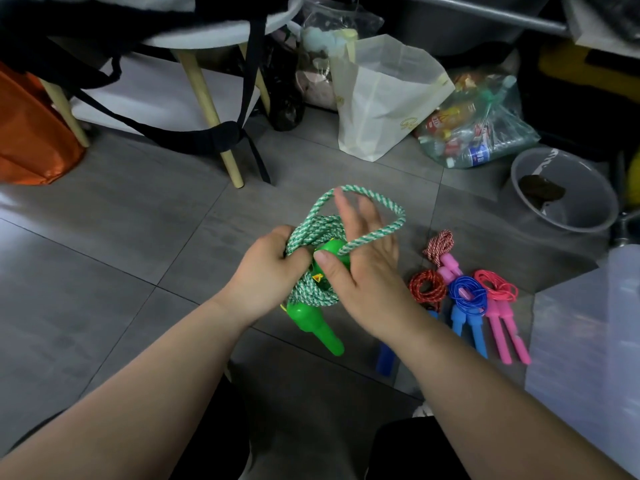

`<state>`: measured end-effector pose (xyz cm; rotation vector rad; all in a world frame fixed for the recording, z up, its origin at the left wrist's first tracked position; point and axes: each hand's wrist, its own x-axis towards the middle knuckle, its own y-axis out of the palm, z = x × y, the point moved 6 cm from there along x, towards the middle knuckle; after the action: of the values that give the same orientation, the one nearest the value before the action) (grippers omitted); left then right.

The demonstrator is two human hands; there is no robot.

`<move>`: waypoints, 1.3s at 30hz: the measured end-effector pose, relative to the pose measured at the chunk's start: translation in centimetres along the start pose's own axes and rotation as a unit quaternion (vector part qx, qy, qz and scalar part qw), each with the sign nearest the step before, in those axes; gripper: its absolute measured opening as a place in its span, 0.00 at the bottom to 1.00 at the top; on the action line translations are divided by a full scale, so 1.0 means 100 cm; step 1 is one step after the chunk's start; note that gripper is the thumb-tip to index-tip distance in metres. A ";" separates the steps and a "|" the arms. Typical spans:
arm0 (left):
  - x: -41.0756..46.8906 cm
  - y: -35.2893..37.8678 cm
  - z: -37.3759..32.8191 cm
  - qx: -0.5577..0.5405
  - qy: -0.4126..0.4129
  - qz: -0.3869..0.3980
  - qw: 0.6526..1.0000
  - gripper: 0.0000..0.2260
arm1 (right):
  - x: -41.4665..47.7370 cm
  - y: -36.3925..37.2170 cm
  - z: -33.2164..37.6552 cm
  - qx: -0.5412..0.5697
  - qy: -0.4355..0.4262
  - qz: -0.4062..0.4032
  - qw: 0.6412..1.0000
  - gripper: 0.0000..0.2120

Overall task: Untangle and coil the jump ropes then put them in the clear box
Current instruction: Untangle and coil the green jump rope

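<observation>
Looping over the spread right hand [365,271], green rope [313,228] is gripped by left hand [268,270].

Centre: held jump rope [311,233] was between left grip [266,271] and right grip [363,268], above the floor [104,254].
Right: coiled jump ropes [465,296] lay side by side on the floor, just left of the clear box [588,341].
Behind: paper bag [381,109] stood beside a sack of bottles [485,133]; basin [568,216] sat to their right.
Back left: stool [207,109] stood on the floor.
</observation>
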<state>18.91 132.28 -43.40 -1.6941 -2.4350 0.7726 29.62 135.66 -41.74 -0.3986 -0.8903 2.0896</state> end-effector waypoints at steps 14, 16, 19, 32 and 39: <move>0.004 -0.006 0.015 -0.329 -0.134 0.025 0.934 0.07 | 0.004 -0.020 -0.023 0.403 0.064 -0.019 0.913 0.10; 0.005 -0.009 0.016 -0.371 -0.152 0.014 0.916 0.09 | 0.005 -0.018 -0.030 0.335 0.089 -0.047 0.937 0.17; 0.001 -0.004 0.011 -0.381 -0.154 0.056 0.910 0.10 | 0.004 0.008 -0.032 0.294 0.105 0.026 0.949 0.21; -0.002 0.004 0.008 -0.328 -0.114 0.127 0.929 0.12 | 0.002 0.012 -0.045 0.020 0.098 0.068 0.993 0.13; 0.000 0.002 0.008 -0.386 -0.105 0.098 0.911 0.11 | 0.002 0.006 -0.037 0.105 0.065 0.043 0.991 0.16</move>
<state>18.83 132.07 -44.18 -2.2115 -2.9945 -0.0570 31.19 137.30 -44.79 -0.4606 -0.5789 2.1825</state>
